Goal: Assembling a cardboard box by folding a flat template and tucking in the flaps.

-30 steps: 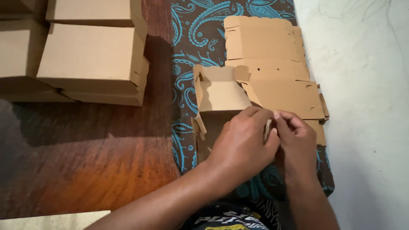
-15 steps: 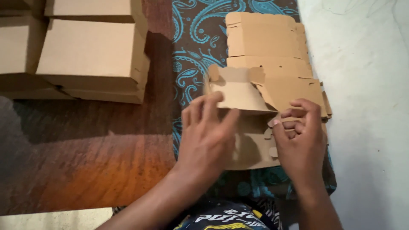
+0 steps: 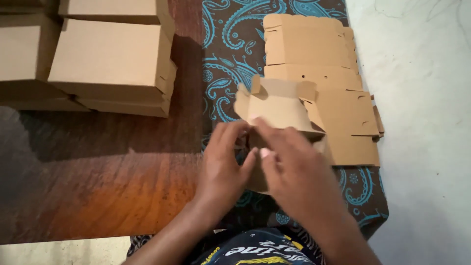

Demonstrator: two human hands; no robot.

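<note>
A brown cardboard box blank (image 3: 274, 105), partly folded with flaps standing up, sits in front of me on a dark cloth with a turquoise paisley pattern (image 3: 228, 49). My left hand (image 3: 226, 164) grips its near left edge, fingers curled over the cardboard. Beside it, my right hand (image 3: 289, 164) presses on the near side of the same blank, thumb tip meeting the left hand. The blank's near part is hidden under both hands.
A stack of flat die-cut cardboard blanks (image 3: 319, 59) lies behind and right of the folded one. Several finished closed cardboard boxes (image 3: 108, 59) are stacked at the upper left on the reddish wooden floor (image 3: 98, 186). A pale wall or floor (image 3: 427, 122) borders the right.
Both hands have shifted left onto the blank's near left side. The left hand, lifted with spread fingers half a second ago, has closed on the cardboard; the flaps now stand higher.
</note>
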